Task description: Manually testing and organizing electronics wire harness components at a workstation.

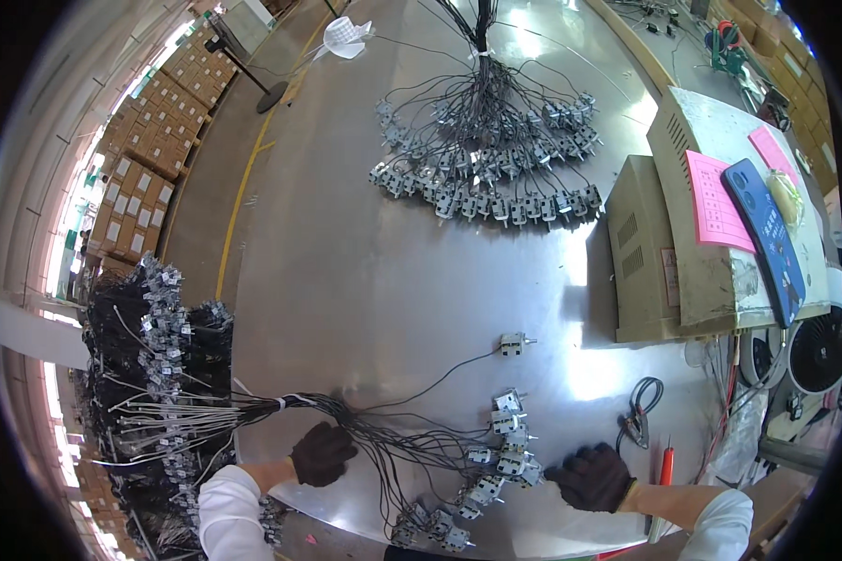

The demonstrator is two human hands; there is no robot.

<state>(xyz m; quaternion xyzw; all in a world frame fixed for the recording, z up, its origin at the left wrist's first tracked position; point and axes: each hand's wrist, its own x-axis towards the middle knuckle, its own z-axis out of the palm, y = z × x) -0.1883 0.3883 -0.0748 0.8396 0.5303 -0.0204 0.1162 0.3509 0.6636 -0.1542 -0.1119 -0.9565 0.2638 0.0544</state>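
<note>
My left hand [324, 454], in a black glove, is curled just below a tied bundle of black cables [295, 401]. Whether a cable lies inside its fingers is hidden. On the right, my right hand [591, 477], also gloved in black, has its fingers drawn together. Their tips meet the edge of a cluster of small silver box-shaped parts with thin shafts [515, 460], and what they grip, if anything, does not show. The cables fan out from the tie to these parts. One more such part [513, 344] lies apart above the cluster on its own cable.
A larger fan of cabled silver parts [496, 154] covers the table's far end. At right stand a beige metal box [650, 252] bearing a phone [765, 238], a clip lead [637, 421] and a red-handled tool [667, 465]. More cabled parts [164, 327] are heaped beyond the left edge.
</note>
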